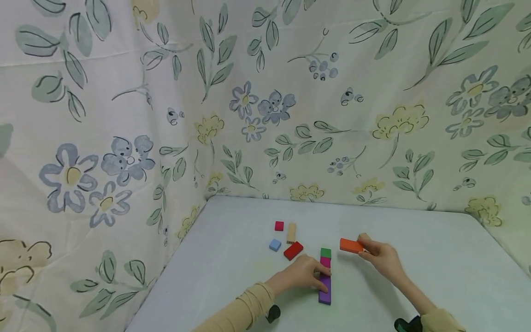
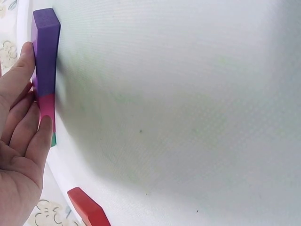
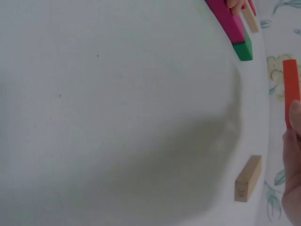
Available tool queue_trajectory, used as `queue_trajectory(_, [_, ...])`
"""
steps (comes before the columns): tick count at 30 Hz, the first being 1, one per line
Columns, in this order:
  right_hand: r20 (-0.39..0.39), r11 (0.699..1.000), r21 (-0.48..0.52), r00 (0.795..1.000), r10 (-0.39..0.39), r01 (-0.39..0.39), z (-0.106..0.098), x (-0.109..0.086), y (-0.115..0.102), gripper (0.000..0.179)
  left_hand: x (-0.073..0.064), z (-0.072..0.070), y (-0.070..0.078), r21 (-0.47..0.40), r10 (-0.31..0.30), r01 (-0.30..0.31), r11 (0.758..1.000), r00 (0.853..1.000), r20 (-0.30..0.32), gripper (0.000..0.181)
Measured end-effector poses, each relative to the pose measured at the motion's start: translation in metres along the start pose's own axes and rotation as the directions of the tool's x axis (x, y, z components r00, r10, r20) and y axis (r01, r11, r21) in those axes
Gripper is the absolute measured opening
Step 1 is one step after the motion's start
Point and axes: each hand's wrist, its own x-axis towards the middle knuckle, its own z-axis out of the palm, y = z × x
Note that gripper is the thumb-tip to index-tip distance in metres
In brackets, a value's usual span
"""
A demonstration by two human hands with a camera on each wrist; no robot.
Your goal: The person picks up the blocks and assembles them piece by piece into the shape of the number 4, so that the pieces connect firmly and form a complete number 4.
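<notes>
In the head view, a row on the table has a green block (image 1: 325,252) at its far end, then a magenta block (image 1: 325,262), then a long purple piece (image 1: 325,296). My left hand (image 1: 302,272) rests over this row, its thumb touching the purple piece and its fingers reaching the magenta block (image 2: 46,106). To the right, my right hand (image 1: 383,260) pinches an orange rectangular block (image 1: 349,246) by one end between thumb and fingers. That block stands clear of the row, over the table. Parts of the magenta and purple pieces are hidden under my left fingers.
Left of the row lie a dark red block (image 1: 293,251), a plain wooden block (image 1: 292,233), a blue block (image 1: 275,245) and a small red block (image 1: 279,226). Another wooden block (image 3: 248,179) shows near my right hand. Floral cloth (image 1: 307,152) hangs behind the white table (image 1: 232,221).
</notes>
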Motion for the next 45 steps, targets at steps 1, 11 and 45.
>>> queue_trajectory(1, [0.009,1.0,0.002,1.0,0.005,-0.005,0.003,0.0,0.001,0.038,0.0,0.0,0.0,-0.003,0.0,0.0,1.0,1.0,0.0,0.041])
queue_trajectory(11, [0.087,0.999,0.026,0.995,0.044,-0.046,0.024,-0.001,0.006,0.035,0.0,0.002,0.0,-0.004,0.001,-0.001,1.0,1.0,0.004,0.042])
queue_trajectory(45, [0.134,0.998,-0.008,0.989,0.068,-0.068,0.042,-0.003,0.013,0.036,0.0,0.001,-0.002,0.004,0.021,-0.021,1.0,1.0,-0.009,0.041])
